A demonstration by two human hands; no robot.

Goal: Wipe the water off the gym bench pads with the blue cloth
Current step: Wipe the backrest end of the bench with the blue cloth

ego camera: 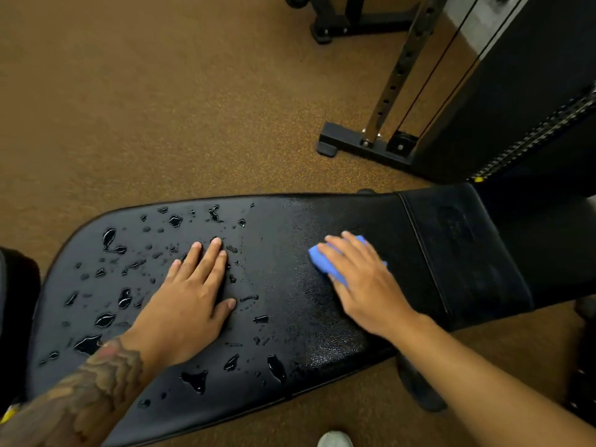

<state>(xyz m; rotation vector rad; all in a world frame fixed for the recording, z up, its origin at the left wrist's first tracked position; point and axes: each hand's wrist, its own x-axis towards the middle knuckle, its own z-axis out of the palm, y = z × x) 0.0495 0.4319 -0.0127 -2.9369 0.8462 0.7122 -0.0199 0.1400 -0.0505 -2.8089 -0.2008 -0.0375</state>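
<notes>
on my feed the left hand (193,295) lies palm down on the long pad (290,333) of the bench. its four fingers are straight and close together, the thumb is spread out to the side, and it has hold of nothing; it only presses on the black vinyl. beads and small puddles of water (109,237) sit all around it, over the left half of that pad, some right at its fingertips.

the right hand (361,285) rests flat on the blue cloth (325,264), with the fingers stretched out over it rather than curled round it. the cloth is folded small and lies on the right part of the same long pad, near the seam to the shorter pad (467,253). blue shows along the hand's left edge and just past one fingertip, and the rest is hidden under the palm. this hand is a little blurred, so i cannot tell where its thumb sits.

the vinyl around the cloth looks dull, with a fine sheen instead of beads. beyond the bench i see a speckled brown floor (161,108), the base of a cable machine (371,143), and at the bottom edge the toe of a pale shoe (335,440).
</notes>
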